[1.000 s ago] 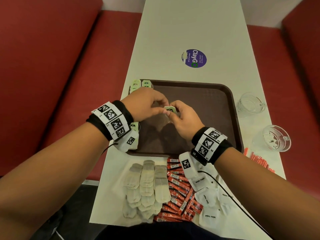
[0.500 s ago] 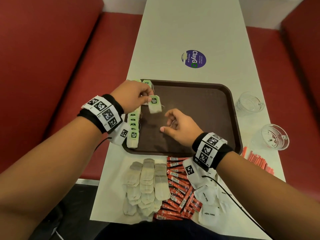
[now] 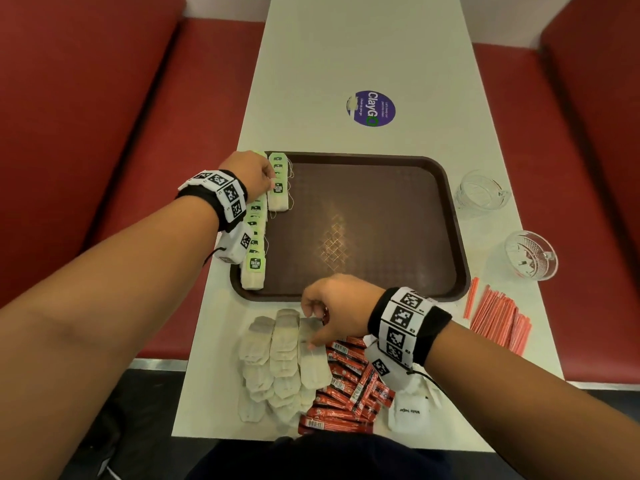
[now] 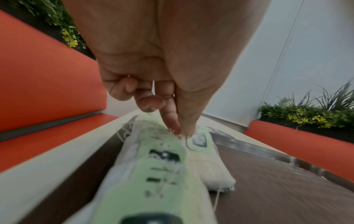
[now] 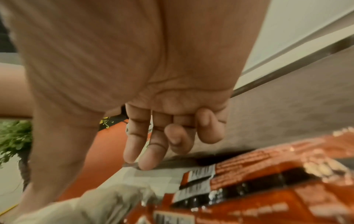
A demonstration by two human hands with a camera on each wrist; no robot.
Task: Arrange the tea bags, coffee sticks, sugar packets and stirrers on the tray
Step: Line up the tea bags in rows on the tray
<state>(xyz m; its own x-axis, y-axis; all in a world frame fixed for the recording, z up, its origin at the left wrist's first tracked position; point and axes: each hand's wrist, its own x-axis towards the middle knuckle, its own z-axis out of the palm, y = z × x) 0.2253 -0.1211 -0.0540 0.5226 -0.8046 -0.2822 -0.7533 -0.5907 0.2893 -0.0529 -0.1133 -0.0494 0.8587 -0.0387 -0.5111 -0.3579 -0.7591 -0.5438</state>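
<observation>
Having carried its tea bag (image 3: 278, 188) to the tray's (image 3: 453, 216) far left corner, the left hand (image 3: 250, 174) pinches it there; the right hand (image 3: 337, 308) has dropped back, fingers loosely curled, empty, over loose tea bags (image 3: 282, 355) beside coffee sticks (image 3: 349, 386), glass cups (image 3: 479, 190) and stirrers (image 3: 498, 317) on the surface (image 3: 346, 64).

The tray (image 3: 415, 188) was seen to be dark brown plastic, its floor finely textured with a dull sheen. Beside its right rim, two clear glass cups (image 3: 481, 192) were patterned and glossy; below its near rim, matt porous paper tea bags (image 3: 284, 355) lay beside glossy foil-like coffee sticks (image 3: 349, 386).
</observation>
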